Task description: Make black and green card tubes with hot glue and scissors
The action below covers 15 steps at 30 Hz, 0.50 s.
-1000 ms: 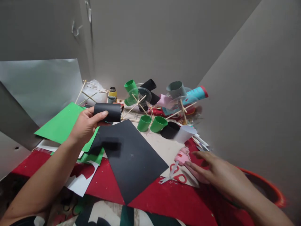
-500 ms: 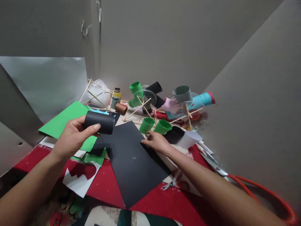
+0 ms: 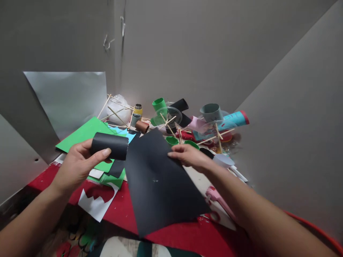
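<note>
A short black tube (image 3: 114, 145) lies sideways in my left hand (image 3: 80, 159), with the thumb across its front. My right hand (image 3: 189, 156) pinches the right edge of a large sheet of black paper (image 3: 160, 189). The sheet is tilted up, and its near corner reaches toward the table's front edge. Just behind my right hand, green paper tubes (image 3: 172, 140) show only their rims. A white paper tube (image 3: 223, 160) is partly covered by my right wrist.
Green sheets (image 3: 85, 134) and a cut white scrap (image 3: 98, 203) lie left on the red table (image 3: 128, 203). Behind are stick frames (image 3: 167, 122), a brown tube (image 3: 142, 126) and a grey tube (image 3: 211, 112). A pink tool (image 3: 218, 198) lies under my right forearm. Walls enclose the back and sides.
My right hand has lifted the black sheet off the table, and it now hides more of the green tubes. The left hand still holds the black tube. The view has shifted slightly.
</note>
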Each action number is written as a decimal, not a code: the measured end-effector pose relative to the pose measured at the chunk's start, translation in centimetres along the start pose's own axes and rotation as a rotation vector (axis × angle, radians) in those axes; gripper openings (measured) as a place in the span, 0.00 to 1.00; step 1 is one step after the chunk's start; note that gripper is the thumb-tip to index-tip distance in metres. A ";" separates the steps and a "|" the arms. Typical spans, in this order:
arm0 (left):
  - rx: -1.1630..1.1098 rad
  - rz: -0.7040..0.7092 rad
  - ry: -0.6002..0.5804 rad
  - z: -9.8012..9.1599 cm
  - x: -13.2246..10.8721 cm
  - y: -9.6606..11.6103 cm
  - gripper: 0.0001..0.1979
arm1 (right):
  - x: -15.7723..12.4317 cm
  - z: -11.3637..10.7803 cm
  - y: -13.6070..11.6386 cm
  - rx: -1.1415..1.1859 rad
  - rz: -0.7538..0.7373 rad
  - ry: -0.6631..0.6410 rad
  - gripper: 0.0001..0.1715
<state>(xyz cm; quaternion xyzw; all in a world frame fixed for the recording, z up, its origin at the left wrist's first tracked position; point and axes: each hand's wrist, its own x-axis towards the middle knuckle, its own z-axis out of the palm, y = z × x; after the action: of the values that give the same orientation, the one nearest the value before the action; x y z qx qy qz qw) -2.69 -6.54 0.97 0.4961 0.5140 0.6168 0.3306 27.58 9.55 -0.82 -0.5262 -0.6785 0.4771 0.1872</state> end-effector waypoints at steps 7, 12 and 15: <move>-0.087 0.125 0.137 0.2 -1.3 2.9 0.04 | -7.3 0.2 -2.4 0.728 -0.048 0.323 0.19; -0.098 0.218 0.153 1.3 -1.8 4.4 0.05 | -8.8 10.3 -0.1 0.994 0.209 0.259 0.30; -0.059 0.216 0.117 1.7 -1.8 4.6 0.06 | -7.8 14.3 0.3 1.132 0.283 0.268 0.28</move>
<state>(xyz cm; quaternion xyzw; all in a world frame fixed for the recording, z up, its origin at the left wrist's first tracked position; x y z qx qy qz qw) -0.10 -8.83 4.90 0.5019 0.4576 0.6915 0.2459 19.90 -3.90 -5.93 -0.4856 -0.2124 0.7142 0.4572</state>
